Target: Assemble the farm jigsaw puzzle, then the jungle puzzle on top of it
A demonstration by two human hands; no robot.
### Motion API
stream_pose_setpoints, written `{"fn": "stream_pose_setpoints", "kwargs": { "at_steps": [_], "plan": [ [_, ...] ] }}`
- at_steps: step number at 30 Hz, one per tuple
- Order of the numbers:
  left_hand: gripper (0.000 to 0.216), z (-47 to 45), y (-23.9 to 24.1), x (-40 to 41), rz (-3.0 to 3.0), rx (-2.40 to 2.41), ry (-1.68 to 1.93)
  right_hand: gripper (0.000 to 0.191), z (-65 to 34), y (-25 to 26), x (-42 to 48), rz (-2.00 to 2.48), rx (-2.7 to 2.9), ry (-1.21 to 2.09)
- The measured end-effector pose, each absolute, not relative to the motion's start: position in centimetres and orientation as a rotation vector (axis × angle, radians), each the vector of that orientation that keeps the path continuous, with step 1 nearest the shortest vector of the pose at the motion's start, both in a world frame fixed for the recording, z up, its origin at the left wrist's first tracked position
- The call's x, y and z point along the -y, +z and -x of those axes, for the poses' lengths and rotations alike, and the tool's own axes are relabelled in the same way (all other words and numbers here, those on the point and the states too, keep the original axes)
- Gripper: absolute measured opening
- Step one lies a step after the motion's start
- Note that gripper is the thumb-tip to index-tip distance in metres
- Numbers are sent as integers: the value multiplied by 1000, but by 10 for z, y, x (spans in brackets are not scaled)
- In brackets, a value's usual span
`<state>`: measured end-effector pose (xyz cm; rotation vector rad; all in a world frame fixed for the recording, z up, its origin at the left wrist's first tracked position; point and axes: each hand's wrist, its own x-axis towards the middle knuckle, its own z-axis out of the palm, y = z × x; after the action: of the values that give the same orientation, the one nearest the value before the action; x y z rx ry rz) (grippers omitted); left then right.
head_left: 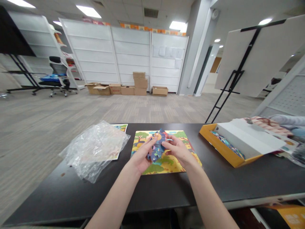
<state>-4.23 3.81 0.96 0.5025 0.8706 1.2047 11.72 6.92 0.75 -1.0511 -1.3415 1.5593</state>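
Note:
Both hands meet over a colourful picture board (176,165) lying flat on the black table (147,190). My left hand (141,156) and my right hand (177,150) each pinch a dark blue patterned cut-out piece (157,147) and hold it just above the board. The fingers of both hands are closed on its edges. Part of the piece is hidden behind my fingers.
A crumpled clear plastic bag (95,149) lies left of the board, over a printed sheet (121,127). An open yellow box (228,152) with a white lid stands to the right, with more printed items beyond it. An easel (228,89), cardboard boxes and an office chair stand on the floor.

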Motion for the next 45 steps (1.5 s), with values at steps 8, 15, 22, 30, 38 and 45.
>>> {"fn": "stream_pose_setpoints", "kwargs": {
  "at_steps": [8, 15, 22, 30, 38, 45],
  "plan": [
    [36, 37, 6, -42, -488, -783, 1211, 39, -107, 4, -67, 1043, 1520, 1375],
    [36, 32, 2, -42, -591, -942, 1381, 52, -109, 0, -71, 1035, 1572, 1303],
    [40, 48, -5, -39, -1367, -1102, 1320, 34, -122, -2, -71, 908, 1787, 1190],
    [43, 55, -7, -34, -1612, -1046, 1267, 40, -133, -4, -74, 869, 1978, 1089],
    [42, 61, -12, -36, -1751, -1099, 1138, 45, -134, -9, -74, 949, 2152, 951],
    [52, 67, -10, -33, -1843, -1209, 1083, 48, -134, -7, -73, 993, 2207, 820]
  ]
}}
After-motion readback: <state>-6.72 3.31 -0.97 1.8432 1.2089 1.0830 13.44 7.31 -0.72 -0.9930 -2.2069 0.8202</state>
